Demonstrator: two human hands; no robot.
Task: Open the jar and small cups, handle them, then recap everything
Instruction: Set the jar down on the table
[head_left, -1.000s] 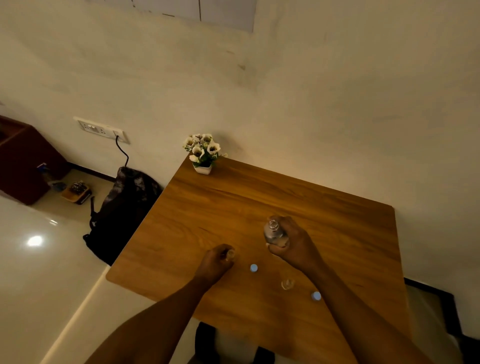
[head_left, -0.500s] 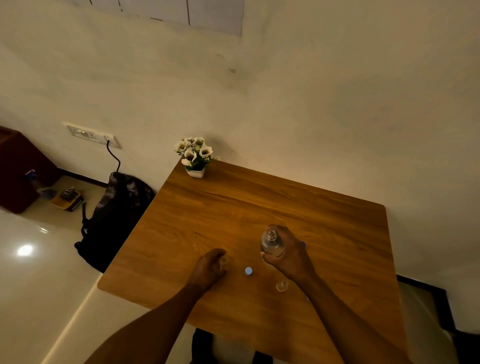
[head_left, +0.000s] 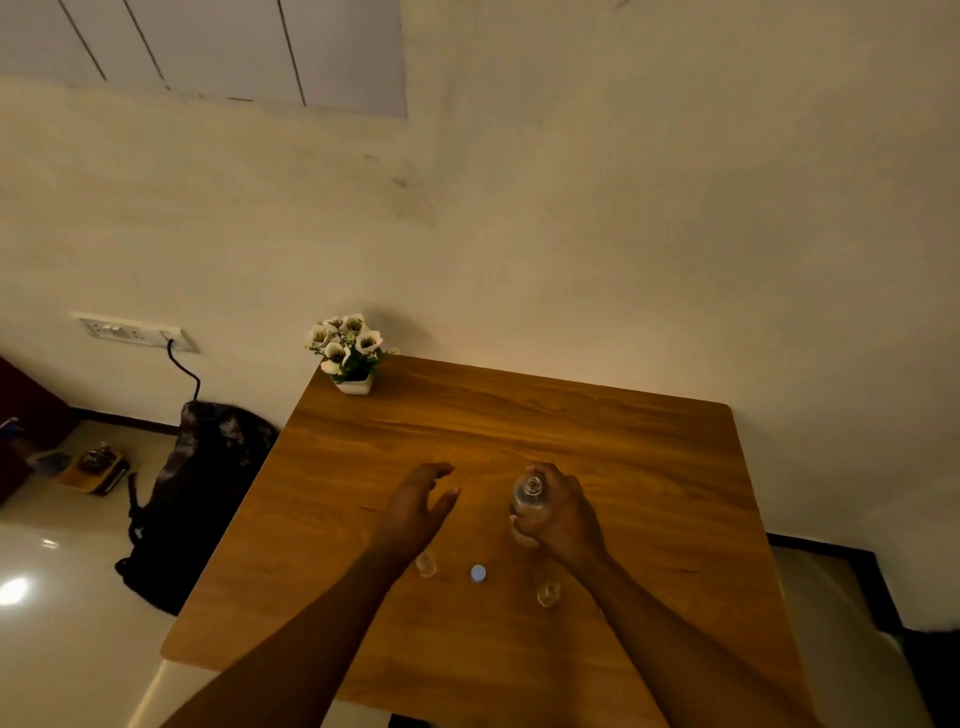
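Clear glass jar, round-shouldered, in the right hand grip; left hand fingers spread over grained wood table.

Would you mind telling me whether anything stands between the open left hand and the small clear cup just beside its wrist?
Nothing visible does. The left hand hangs open over bare table; the cup stands close by its wrist, uncapped.

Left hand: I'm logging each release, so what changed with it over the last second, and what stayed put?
The left hand let go of the small cup it was pinching, lifted forward past it and opened its fingers. The right hand kept its grip on the open jar. The white cap and the other cup stayed on the table.
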